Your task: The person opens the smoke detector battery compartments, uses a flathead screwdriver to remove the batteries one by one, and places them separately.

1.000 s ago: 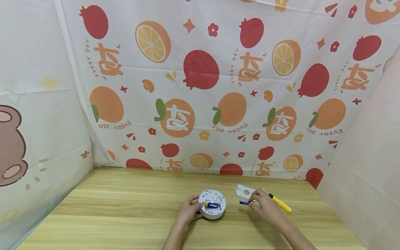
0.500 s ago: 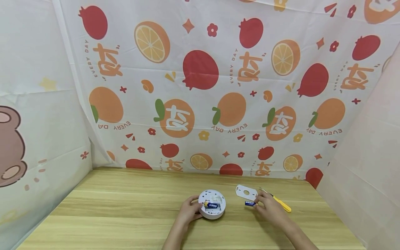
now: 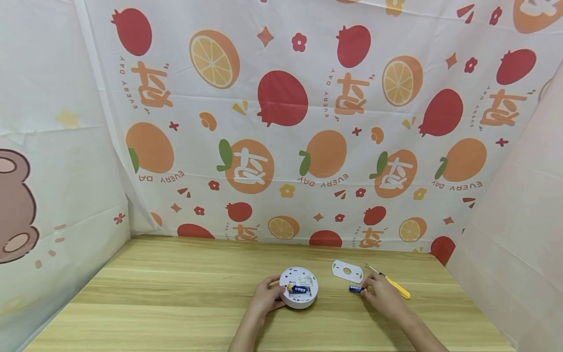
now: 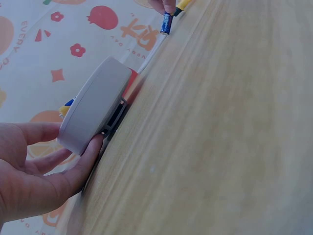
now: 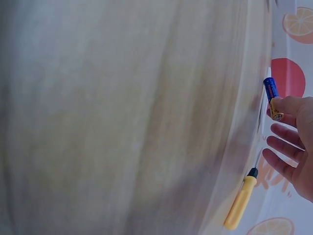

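Note:
A round white smoke detector (image 3: pixel 303 280) is tilted up off the table, its back facing up. A blue-and-yellow battery (image 3: pixel 299 289) lies in the opening on that back. My left hand (image 3: pixel 266 296) grips the detector by its left side, as the left wrist view also shows with fingers on the rim (image 4: pixel 84 113). Between thumb and index finger, my right hand (image 3: pixel 381 295) pinches a second blue battery (image 3: pixel 355 289) just above the table. In the right wrist view this battery (image 5: pixel 270 89) has its yellow end toward the hand, and the other fingers are spread.
A white mounting plate (image 3: pixel 338 271) with a round hole lies behind the right hand. Beside it rests a screwdriver (image 3: pixel 398 287) with a yellow handle, partly behind that hand. Fruit-printed cloth (image 3: pixel 281 146) hangs along the back of the wooden table (image 3: pixel 176 293).
My right hand has moved a little to the right and toward me with the battery, uncovering the mounting plate's right end. The left hand and the smoke detector have stayed in place.

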Available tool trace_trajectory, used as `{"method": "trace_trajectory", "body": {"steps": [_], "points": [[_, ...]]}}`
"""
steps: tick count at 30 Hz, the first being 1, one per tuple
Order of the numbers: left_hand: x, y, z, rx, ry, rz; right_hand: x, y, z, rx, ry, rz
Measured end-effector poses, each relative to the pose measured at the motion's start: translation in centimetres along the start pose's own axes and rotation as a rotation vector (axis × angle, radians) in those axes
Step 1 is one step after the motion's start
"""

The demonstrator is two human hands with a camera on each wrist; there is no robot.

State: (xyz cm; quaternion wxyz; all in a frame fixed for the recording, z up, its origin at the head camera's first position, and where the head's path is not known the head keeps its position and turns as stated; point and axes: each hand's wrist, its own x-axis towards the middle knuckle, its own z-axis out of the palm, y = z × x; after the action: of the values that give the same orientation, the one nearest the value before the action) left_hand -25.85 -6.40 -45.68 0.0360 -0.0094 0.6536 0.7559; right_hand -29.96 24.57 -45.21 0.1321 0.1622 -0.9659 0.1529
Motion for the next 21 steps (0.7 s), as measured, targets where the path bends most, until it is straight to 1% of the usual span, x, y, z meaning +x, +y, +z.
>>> {"method": "trace_trajectory", "body": {"steps": [10, 21], "points": [[0.1, 0.03, 0.11, -0.002, 0.003, 0.0, -0.01, 0.43, 0.47, -0.047, -0.046, -0.005], [0.0, -0.04, -0.02, -0.014, 0.0, 0.002, 0.11, 0.53, 0.62, -0.033, -0.039, -0.006]]}}
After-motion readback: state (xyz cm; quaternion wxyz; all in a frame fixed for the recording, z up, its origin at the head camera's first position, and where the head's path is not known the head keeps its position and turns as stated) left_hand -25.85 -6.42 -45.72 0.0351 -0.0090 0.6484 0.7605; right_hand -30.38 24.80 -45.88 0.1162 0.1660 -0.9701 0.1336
